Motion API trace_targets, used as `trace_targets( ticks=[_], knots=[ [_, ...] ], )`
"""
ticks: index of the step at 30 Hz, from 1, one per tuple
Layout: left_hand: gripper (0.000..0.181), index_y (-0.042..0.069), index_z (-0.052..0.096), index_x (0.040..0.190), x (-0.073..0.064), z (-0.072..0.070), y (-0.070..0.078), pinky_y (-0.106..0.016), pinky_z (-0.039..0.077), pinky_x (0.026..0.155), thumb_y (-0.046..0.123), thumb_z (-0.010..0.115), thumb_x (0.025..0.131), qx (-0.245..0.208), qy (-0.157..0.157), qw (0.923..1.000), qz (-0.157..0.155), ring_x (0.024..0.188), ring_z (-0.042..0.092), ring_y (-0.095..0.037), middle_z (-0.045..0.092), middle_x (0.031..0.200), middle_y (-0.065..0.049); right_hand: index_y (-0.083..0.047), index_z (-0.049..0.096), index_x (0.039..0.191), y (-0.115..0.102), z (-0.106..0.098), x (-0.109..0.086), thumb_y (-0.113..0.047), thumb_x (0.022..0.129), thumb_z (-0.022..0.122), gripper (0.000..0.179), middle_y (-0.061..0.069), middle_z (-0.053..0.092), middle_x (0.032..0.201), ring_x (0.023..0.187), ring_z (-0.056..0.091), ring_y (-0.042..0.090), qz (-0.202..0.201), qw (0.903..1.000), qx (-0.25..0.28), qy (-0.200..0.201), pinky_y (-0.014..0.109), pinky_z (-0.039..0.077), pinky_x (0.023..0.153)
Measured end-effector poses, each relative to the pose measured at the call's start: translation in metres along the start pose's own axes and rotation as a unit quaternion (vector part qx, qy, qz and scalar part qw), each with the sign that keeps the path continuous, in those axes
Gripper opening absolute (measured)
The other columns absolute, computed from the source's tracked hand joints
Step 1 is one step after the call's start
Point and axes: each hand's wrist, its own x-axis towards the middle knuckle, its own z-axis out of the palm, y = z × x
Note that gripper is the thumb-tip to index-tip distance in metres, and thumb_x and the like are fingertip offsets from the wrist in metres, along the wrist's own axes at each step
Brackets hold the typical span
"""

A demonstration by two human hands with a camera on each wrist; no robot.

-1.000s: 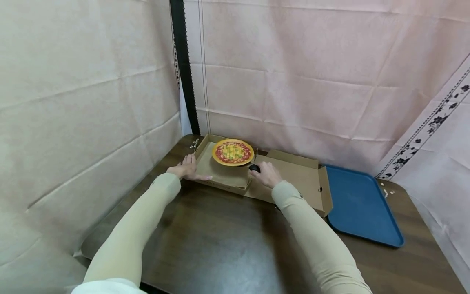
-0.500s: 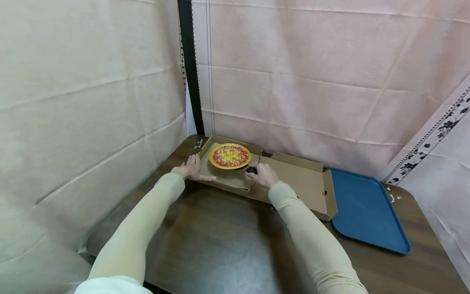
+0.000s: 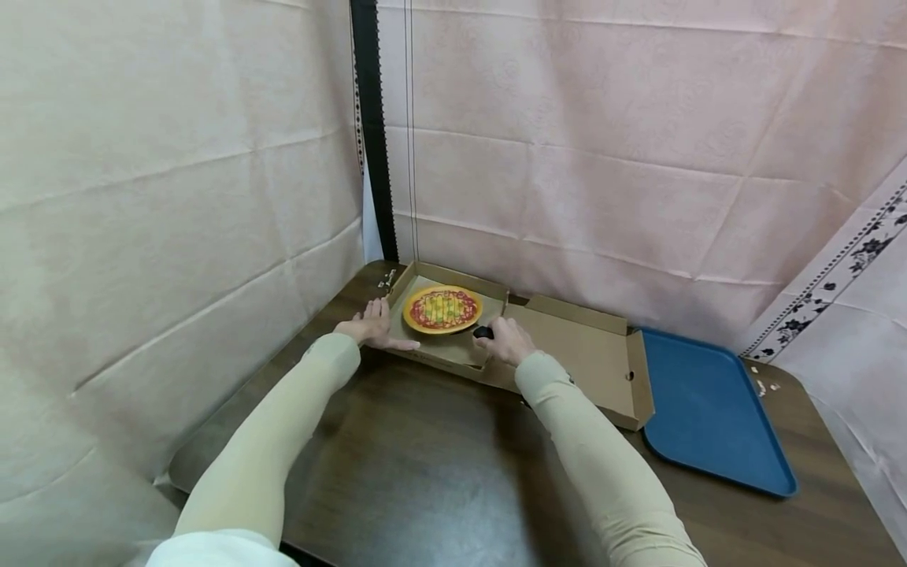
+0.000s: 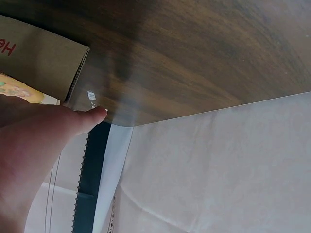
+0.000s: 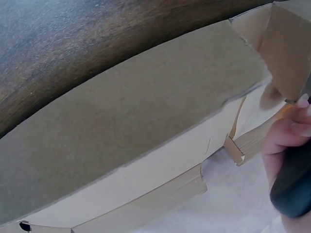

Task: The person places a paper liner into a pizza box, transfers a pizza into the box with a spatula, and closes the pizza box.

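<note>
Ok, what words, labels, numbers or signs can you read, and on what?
"He", red, on the cardboard box's wall, upside down and cut off by the left wrist view's edge.
Faint print along the box's front in the head view: too small to read.
Pale scrap: marks too small to read.

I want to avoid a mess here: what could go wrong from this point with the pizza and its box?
The pizza may slip or tip if the right hand jerks the black handle, which is beside its edge.

Moved sideways, the pizza might catch on the raised walls of the cardboard box.

If the left hand leaves the box's left side, the box could shift, and its open lid, right beside the blue tray, might nudge that.
</note>
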Motion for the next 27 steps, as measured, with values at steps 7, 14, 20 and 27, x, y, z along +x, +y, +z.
trace_targets(
  ticks=[7, 14, 20, 27],
  knots=[
    [0.124, -0.009, -0.005, 0.151, -0.001, -0.001, 0.000, -0.054, 0.014, 0.121, 0.079, 0.047, 0.080, 0.012, 0.004, 0.9999, 0.009, 0.149, 0.004, -0.042, -0.004, 0.159, -0.029, -0.007, 0.061, 0.084, -0.003, 0.000, -0.001, -0.033, 0.092, 0.065, 0.027, 0.006, 0.054, 0.072, 0.059, 0.045, 0.018, 0.004, 0.9999, -0.010, -0.003, 0.027, 0.032, 0.052],
    [0.124, -0.009, -0.001, 0.151, 0.001, -0.003, 0.001, -0.055, 0.016, 0.120, 0.080, 0.046, 0.080, 0.016, 0.002, 0.9998, 0.014, 0.149, 0.005, -0.041, -0.001, 0.159, -0.030, -0.007, 0.064, 0.086, -0.004, -0.003, -0.001, -0.032, 0.091, 0.066, 0.026, 0.007, 0.057, 0.074, 0.062, 0.049, 0.019, 0.004, 0.9997, -0.020, -0.010, 0.027, 0.035, 0.054],
    [0.133, -0.007, -0.004, 0.151, 0.003, 0.000, -0.001, -0.053, 0.014, 0.121, 0.087, 0.046, 0.072, 0.001, -0.009, 1.0000, -0.001, 0.150, 0.003, -0.040, -0.004, 0.160, -0.028, -0.008, 0.064, 0.082, -0.010, -0.010, 0.003, -0.034, 0.092, 0.065, 0.028, 0.006, 0.058, 0.071, 0.055, 0.052, 0.016, 0.026, 0.9975, -0.031, -0.057, 0.026, 0.039, 0.049],
    [0.131, -0.009, -0.002, 0.151, -0.004, -0.004, 0.000, -0.053, 0.015, 0.121, 0.085, 0.047, 0.074, -0.005, -0.007, 0.9999, 0.007, 0.149, 0.004, -0.040, -0.002, 0.159, -0.028, -0.003, 0.066, 0.082, -0.018, -0.035, 0.008, -0.033, 0.092, 0.064, 0.031, 0.008, 0.062, 0.067, 0.043, 0.052, 0.014, 0.038, 0.9915, -0.053, -0.113, 0.025, 0.041, 0.040]
  ],
)
